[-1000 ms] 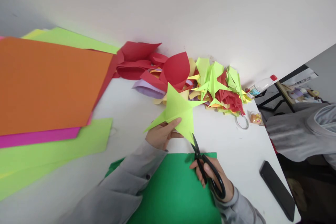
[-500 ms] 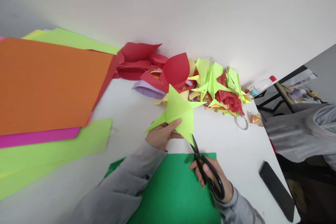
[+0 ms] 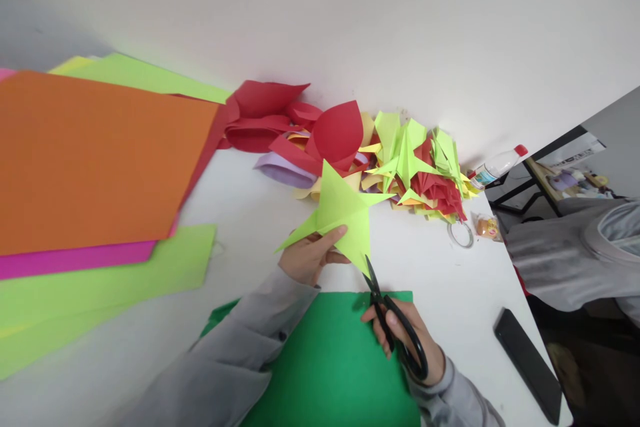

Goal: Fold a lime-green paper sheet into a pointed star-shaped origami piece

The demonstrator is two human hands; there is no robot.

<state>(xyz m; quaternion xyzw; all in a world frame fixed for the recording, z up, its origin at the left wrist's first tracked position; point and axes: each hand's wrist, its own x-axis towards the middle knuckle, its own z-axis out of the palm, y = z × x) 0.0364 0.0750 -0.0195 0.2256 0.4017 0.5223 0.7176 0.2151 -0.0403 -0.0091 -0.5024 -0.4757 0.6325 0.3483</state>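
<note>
My left hand (image 3: 311, 257) pinches a lime green folded paper star shape (image 3: 339, 211) and holds it up above the white table (image 3: 260, 213). My right hand (image 3: 407, 335) grips black scissors (image 3: 393, 320). The scissor blades meet the lower point of the folded paper. A dark green sheet (image 3: 333, 363) lies flat on the table under both hands.
Large orange (image 3: 85, 160), pink (image 3: 70, 261) and lime sheets (image 3: 100, 290) overlap at the left. A heap of red and green folded paper pieces (image 3: 380, 157) sits against the wall. A tape roll (image 3: 461, 233), a bottle (image 3: 495, 164) and a black phone (image 3: 527, 363) lie at the right. Another person's grey sleeve (image 3: 555, 253) is at the right edge.
</note>
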